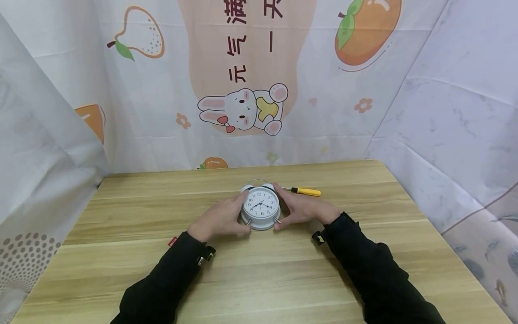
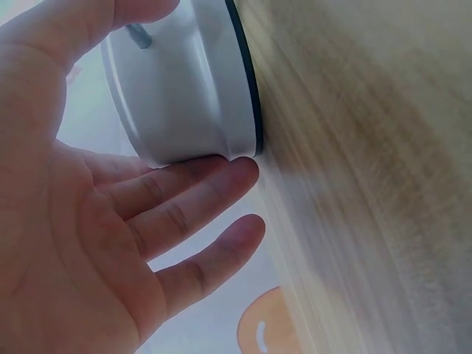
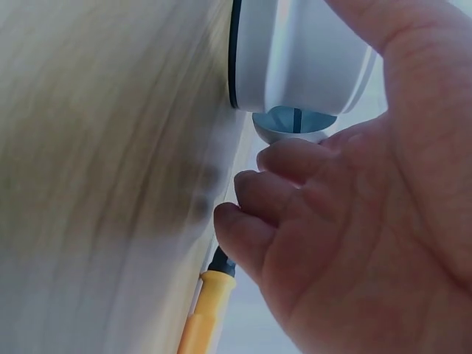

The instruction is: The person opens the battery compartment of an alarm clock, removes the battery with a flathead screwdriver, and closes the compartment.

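Note:
A white twin-bell alarm clock lies face up at the middle of the table, its bells toward the back. My left hand holds its left side, thumb near a short metal leg and fingers along the casing. On the opposite side my right hand grips the clock between the thumb low down and the index finger by the right bell; its other fingers curl beside the casing. Just behind the right hand lies a screwdriver with a yellow and black handle, its tip hidden.
The wooden tabletop stretches around both arms. A white curtain with fruit and rabbit prints hangs along the back edge. More pale cloth hangs at the right, and white fabric at the left.

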The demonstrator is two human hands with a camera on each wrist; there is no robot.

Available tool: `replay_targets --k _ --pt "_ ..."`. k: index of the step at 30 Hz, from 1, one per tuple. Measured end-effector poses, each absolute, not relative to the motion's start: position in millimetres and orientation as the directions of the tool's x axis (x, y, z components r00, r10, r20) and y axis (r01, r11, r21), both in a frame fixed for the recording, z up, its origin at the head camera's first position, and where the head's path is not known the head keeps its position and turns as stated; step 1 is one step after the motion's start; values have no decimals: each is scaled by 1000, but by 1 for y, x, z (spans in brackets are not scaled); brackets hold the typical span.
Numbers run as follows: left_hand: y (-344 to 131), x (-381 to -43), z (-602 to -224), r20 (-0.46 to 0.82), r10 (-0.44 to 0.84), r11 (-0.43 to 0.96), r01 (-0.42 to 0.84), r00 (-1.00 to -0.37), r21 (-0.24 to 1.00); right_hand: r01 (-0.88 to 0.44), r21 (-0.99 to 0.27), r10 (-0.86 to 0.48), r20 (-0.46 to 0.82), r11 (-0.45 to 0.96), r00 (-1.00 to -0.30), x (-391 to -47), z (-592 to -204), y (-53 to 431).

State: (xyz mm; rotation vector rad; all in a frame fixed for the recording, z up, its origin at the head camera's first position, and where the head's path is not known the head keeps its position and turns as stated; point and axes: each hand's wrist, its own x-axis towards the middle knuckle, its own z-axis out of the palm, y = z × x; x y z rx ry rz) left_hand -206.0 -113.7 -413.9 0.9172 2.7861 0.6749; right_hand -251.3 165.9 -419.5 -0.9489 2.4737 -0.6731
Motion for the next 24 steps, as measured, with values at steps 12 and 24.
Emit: replay_targets --k 12,24 --pt "-114 -207 -414 42 591 704 540 -806 461 -482 -626 -702 -150 612 -696 -249 -415 168" --pt "-116 -209 -415 41 564 724 517 -825 457 -480 -638 -686 -107 603 -719 -248 -405 168"
